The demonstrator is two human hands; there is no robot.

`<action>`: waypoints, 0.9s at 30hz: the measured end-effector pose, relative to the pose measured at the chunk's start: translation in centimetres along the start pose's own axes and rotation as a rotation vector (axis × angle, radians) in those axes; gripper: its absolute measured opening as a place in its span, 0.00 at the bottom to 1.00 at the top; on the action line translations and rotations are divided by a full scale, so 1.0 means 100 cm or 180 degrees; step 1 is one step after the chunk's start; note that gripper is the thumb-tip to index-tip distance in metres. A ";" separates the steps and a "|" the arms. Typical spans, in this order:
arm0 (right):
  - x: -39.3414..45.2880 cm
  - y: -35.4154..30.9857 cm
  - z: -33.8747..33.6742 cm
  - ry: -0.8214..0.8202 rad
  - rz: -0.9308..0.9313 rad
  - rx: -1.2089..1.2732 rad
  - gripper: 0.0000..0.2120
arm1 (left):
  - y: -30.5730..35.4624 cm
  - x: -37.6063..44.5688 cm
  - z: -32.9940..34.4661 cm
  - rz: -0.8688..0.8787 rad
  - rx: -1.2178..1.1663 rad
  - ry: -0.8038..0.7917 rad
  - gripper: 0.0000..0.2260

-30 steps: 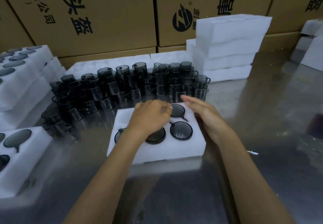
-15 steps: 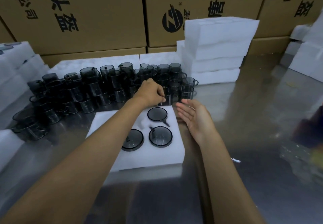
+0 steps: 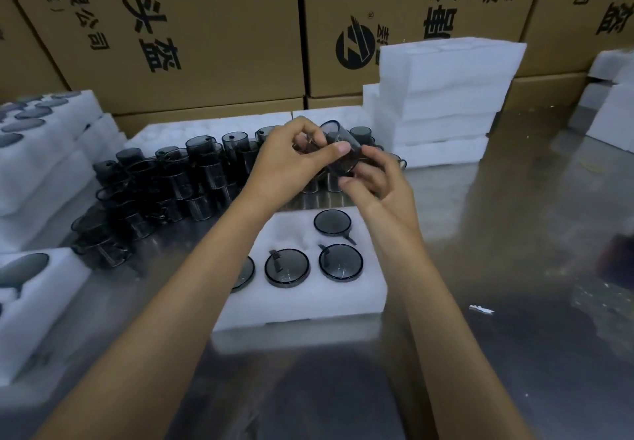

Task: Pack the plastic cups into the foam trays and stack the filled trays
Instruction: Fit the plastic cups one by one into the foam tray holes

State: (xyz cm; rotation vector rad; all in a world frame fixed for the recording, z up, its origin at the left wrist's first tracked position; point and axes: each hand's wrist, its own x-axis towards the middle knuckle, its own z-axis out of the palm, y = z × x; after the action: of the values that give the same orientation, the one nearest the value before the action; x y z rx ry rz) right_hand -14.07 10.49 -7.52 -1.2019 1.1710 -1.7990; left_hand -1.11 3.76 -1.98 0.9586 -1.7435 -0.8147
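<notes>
Head view: foam tray (image 3: pixel 308 306) holds four cups (image 3: pixel 286 267).

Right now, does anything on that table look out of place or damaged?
Only a small white scrap lying loose on the metal table, right of the foam tray; it may be a foam crumb. The cups seated in the tray look level and undamaged.

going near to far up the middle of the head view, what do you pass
bare metal table → foam tray with cups seated in it → left hand and right hand holding a dark cup → cardboard boxes
</notes>
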 end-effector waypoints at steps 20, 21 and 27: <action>-0.017 0.013 0.025 -0.1211 -0.0202 -0.2616 0.17 | -0.030 -0.066 -0.055 -0.0303 -0.0100 -0.0335 0.05; -0.018 0.016 0.026 -0.1304 -0.0280 -0.2931 0.20 | -0.033 -0.068 -0.055 -0.0276 0.0030 -0.0321 0.05; -0.020 0.017 0.026 -0.1285 -0.0374 -0.3230 0.18 | -0.050 -0.069 -0.053 -0.0156 0.0196 -0.0350 0.02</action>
State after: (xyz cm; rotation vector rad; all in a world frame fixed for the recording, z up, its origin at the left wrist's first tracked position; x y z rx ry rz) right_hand -10.83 10.73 -9.31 -2.0895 1.8367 -0.8868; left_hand 6.73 6.95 -7.40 1.0176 -1.8550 -0.8636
